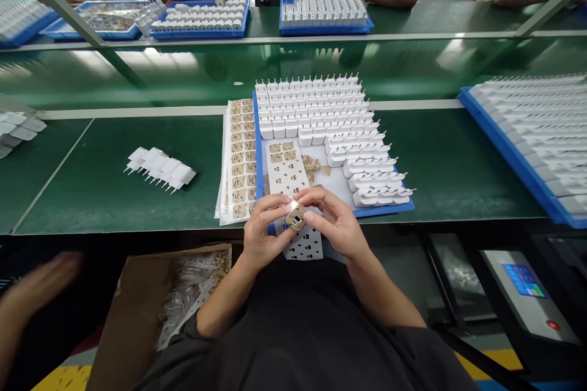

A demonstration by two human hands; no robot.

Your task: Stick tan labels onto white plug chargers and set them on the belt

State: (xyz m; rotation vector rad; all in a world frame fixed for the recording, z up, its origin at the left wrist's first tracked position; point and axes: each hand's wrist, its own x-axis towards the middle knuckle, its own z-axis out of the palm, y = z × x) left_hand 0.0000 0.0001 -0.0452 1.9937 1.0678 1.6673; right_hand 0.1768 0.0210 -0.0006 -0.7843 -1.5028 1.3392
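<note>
**Inspector:** State of the hands, please.

**Operator:** I see both at the near edge of the green bench (114, 189). The left hand (261, 233) is curled, thumb and fingertips pinching a small white charger piece (296, 217) with a brownish label on its upper face. The right hand (334, 220) meets it from the other side — fingers bent, tips on the same piece. Neither hand is spread; both are closed about the part.

**Inspector:** Where is that piece relative to the tray?

**Operator:** Just off the near lip of the blue tray (385, 209), above a punched white sheet (305, 245) that hangs over the bench edge. I cannot tell whether the piece touches the sheet.

**Inspector:** Tray contents?

**Operator:** Rows of white charger bodies (316, 110) — upright at the back, lying on their sides to the right. A second perforated sheet (287, 171) lies in the tray's bare part, with brown scraps (314, 165) beside it.

**Inspector:** Surroundings?

**Operator:** A stack of label sheets (238, 159) touches the tray's left side. A loose row of chargers (160, 168) lies well apart, further left. A cardboard box (137, 311) sits below the bench, and a co-worker's blurred hand (41, 284) shows at lower left.
</note>
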